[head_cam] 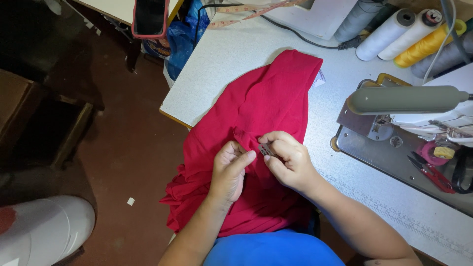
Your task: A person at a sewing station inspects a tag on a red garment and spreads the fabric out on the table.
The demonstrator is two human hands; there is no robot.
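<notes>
Blue shirt (273,249) nearest. I note left hand (229,170) pinching red cloth (266,103), right hand (290,160) gripping blade (266,149); seam progress unclear.

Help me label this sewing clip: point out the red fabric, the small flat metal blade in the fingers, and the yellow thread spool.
red fabric (276,93): head view, upper fold on the table.
small flat metal blade (266,149): head view, its middle, pinched by the right hand (290,162).
yellow thread spool (426,47): head view, wound side.
</notes>
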